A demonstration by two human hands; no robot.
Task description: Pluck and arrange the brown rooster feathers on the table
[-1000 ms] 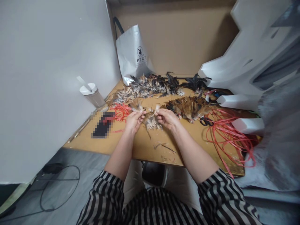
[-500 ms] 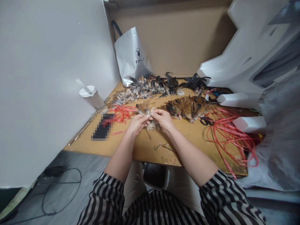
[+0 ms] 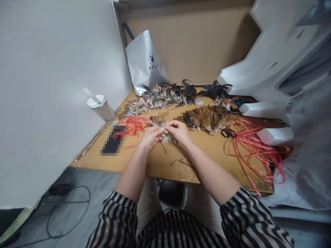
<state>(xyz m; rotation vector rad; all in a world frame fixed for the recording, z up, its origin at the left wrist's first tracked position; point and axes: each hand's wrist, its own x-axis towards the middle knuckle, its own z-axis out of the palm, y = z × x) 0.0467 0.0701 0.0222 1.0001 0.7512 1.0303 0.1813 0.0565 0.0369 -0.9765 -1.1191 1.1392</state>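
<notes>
Over the middle of the table, the fingers of the left hand and right hand pinch a feather bunch, apparently evening its base, which calls next for a steady grip.

Yellowish table, feather piles, red strips

Over the table, the small feather bunch sits between the left hand and the right hand. Just left of the bunch are the short ribbons. Farther left is the cup. Behind the bunch is the long feather heap. The bag is farther back and to its left. Right of the bunch is the other feather heap. Farther right are the scissors, then the long ribbons.
</notes>
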